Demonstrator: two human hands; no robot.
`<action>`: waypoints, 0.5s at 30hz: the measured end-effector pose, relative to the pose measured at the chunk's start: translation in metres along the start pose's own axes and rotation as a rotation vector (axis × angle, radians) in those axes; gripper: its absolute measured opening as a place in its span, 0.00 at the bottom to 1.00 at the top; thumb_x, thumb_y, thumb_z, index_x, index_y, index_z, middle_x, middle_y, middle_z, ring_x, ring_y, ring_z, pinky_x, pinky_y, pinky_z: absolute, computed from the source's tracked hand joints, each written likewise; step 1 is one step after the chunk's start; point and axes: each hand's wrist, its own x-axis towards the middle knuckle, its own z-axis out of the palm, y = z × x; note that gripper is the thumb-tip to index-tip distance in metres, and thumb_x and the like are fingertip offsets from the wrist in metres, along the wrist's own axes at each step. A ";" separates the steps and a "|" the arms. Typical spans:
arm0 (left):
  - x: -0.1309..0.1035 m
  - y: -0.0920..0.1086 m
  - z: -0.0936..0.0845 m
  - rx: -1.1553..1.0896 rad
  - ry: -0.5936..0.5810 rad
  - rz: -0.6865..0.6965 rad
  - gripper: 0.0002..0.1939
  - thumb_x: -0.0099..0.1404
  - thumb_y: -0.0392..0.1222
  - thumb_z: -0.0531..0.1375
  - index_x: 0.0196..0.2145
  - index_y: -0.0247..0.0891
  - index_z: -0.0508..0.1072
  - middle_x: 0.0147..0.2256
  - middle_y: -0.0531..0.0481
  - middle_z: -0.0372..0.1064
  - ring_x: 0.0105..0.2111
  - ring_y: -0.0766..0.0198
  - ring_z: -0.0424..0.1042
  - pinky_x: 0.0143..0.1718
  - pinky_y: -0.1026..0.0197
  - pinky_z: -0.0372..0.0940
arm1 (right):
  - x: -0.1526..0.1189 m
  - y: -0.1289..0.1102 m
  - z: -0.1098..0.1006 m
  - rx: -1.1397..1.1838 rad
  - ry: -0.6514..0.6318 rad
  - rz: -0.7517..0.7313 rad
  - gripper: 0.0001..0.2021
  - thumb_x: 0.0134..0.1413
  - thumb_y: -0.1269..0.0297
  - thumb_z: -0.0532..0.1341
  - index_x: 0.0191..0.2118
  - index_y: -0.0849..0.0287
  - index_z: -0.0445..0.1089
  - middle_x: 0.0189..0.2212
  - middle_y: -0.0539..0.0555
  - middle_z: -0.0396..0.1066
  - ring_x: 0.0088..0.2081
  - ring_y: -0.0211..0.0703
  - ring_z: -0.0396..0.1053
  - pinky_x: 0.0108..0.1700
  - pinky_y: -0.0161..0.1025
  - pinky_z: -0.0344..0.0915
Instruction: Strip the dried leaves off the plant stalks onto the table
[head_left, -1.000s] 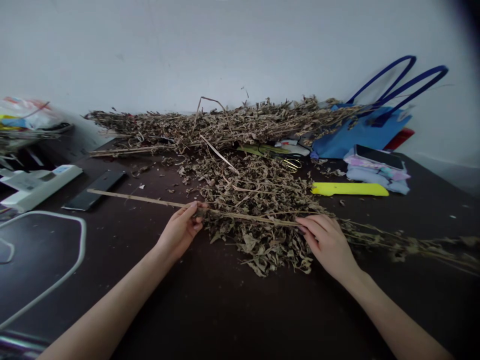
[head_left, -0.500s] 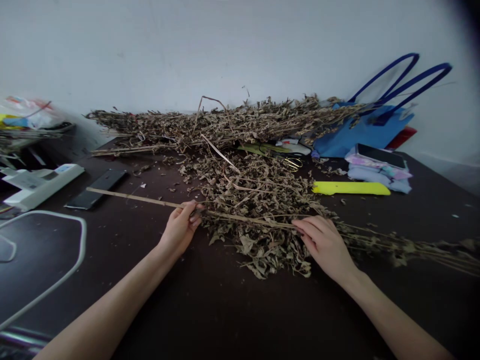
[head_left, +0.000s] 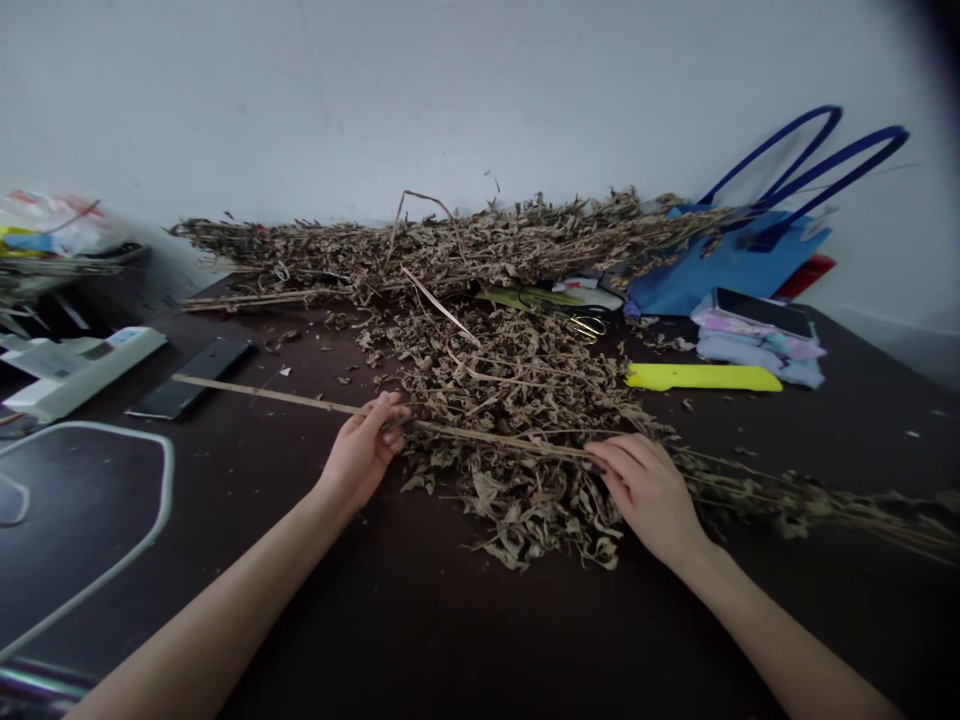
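A long dried plant stalk (head_left: pixel 262 392) stretches across the middle of the view, its bare end pointing left. My left hand (head_left: pixel 360 450) is closed around it near its middle, thumb on top. Farther right, my right hand (head_left: pixel 652 495) pinches the same stalk, fingertips together, and beyond those fingers leafy dried branches (head_left: pixel 817 505) trail off to the right edge. Under the stalk, between both hands, lies a loose heap of crumpled dried leaves (head_left: pixel 517 520).
A bundle of dried stalks (head_left: pixel 450 250) lies along the wall, beside a blue bag (head_left: pixel 727 265). Scissors (head_left: pixel 589 328), a yellow strip (head_left: pixel 701 377) and a phone on folded cloth (head_left: pixel 761 312) are at right. A black phone (head_left: pixel 191 378) and white power strip (head_left: pixel 90 370) lie left.
Both hands keep nearly the same place on the stalk. My left fingers have shifted slightly, and some leaves at the near edge of the heap lie a little closer to me.
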 end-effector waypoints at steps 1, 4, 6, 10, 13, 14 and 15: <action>-0.002 0.001 0.002 0.004 -0.015 -0.016 0.07 0.58 0.38 0.61 0.34 0.31 0.72 0.28 0.47 0.71 0.17 0.77 0.57 0.17 0.72 0.57 | 0.000 0.001 0.000 -0.006 0.012 0.009 0.10 0.57 0.71 0.53 0.42 0.59 0.68 0.35 0.56 0.68 0.39 0.46 0.64 0.41 0.44 0.61; -0.007 0.004 0.007 0.023 -0.047 -0.059 0.08 0.60 0.39 0.59 0.37 0.31 0.71 0.33 0.44 0.72 0.19 0.75 0.60 0.21 0.69 0.61 | 0.000 0.002 -0.001 -0.014 0.050 0.013 0.10 0.57 0.70 0.53 0.42 0.58 0.69 0.35 0.55 0.68 0.39 0.46 0.64 0.40 0.43 0.61; -0.010 0.006 0.008 0.037 -0.064 -0.086 0.08 0.60 0.37 0.59 0.38 0.31 0.71 0.35 0.43 0.72 0.19 0.74 0.61 0.21 0.69 0.62 | 0.000 0.002 -0.002 -0.017 0.067 0.012 0.10 0.57 0.70 0.54 0.42 0.58 0.69 0.35 0.55 0.68 0.39 0.46 0.65 0.40 0.43 0.61; -0.014 0.005 0.009 0.051 -0.096 -0.136 0.09 0.58 0.33 0.60 0.39 0.32 0.71 0.27 0.49 0.69 0.20 0.72 0.63 0.21 0.68 0.63 | 0.000 0.002 -0.003 -0.019 0.117 0.026 0.10 0.56 0.71 0.54 0.42 0.57 0.69 0.35 0.55 0.68 0.38 0.45 0.65 0.41 0.44 0.60; -0.016 0.004 0.009 0.068 -0.112 -0.138 0.11 0.57 0.33 0.61 0.40 0.32 0.72 0.23 0.52 0.65 0.21 0.71 0.65 0.22 0.68 0.64 | 0.001 0.003 -0.004 -0.018 0.141 0.030 0.11 0.56 0.71 0.54 0.43 0.56 0.69 0.35 0.54 0.69 0.38 0.45 0.65 0.41 0.43 0.60; -0.016 0.003 0.008 0.084 -0.116 -0.133 0.11 0.57 0.33 0.61 0.39 0.31 0.72 0.24 0.52 0.65 0.21 0.70 0.65 0.23 0.67 0.64 | 0.001 0.004 -0.004 -0.019 0.137 0.031 0.11 0.56 0.72 0.55 0.43 0.57 0.69 0.35 0.54 0.69 0.38 0.45 0.65 0.42 0.44 0.60; -0.016 0.003 0.008 0.105 -0.121 -0.128 0.10 0.57 0.34 0.61 0.39 0.31 0.73 0.26 0.51 0.66 0.22 0.70 0.66 0.24 0.67 0.65 | 0.001 0.004 -0.004 -0.020 0.132 0.032 0.11 0.56 0.72 0.55 0.43 0.57 0.69 0.35 0.54 0.69 0.38 0.45 0.64 0.42 0.44 0.60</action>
